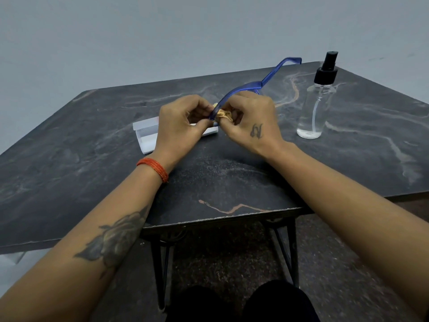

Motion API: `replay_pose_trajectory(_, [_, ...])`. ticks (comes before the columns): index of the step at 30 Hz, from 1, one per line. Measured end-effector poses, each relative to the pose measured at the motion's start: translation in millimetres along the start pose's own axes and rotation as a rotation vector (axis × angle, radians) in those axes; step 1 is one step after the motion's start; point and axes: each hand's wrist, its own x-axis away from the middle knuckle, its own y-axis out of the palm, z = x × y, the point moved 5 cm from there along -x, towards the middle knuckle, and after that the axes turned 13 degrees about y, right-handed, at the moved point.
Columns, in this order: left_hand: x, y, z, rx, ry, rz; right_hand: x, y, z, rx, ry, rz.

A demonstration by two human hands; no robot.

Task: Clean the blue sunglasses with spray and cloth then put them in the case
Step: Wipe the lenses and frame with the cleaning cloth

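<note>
Dark marbled table (232, 173) against plain grey wall. Blue sunglasses (250, 86) held above tabletop centre: left hand (183, 122) pinching near end of frame, right hand (253, 117) curled round tan cloth (224, 115) bunched against same end. Far temple sticking up and away, free of both grips. Lenses mostly hidden behind fingers. White case (146, 133) open under left hand, partly covered. Spray bottle (318, 98) upright, right, well apart. Near table edge bare.
</note>
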Motion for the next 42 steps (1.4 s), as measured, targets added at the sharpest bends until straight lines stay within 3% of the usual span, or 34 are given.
replay_pose_trajectory(15, [1.5,1.4,1.8,-0.006,-0.009,-0.014,-0.5,-0.1,6.7,0.097,0.076,0.055])
replay_pose_trajectory(23, [1.5,0.3,0.7,-0.001,0.0,0.005,2.0,1.2,0.8,-0.046,0.051,0.002])
replay_pose_trajectory(35, [3.1,1.3,3.2,0.0,-0.005,-0.011,-0.7,4.3,9.3,0.135,0.078,-0.003])
replay_pose_trajectory(42, [4.5,0.1,0.4,-0.013,0.0,-0.001,4.2,4.0,3.5,0.021,0.024,-0.044])
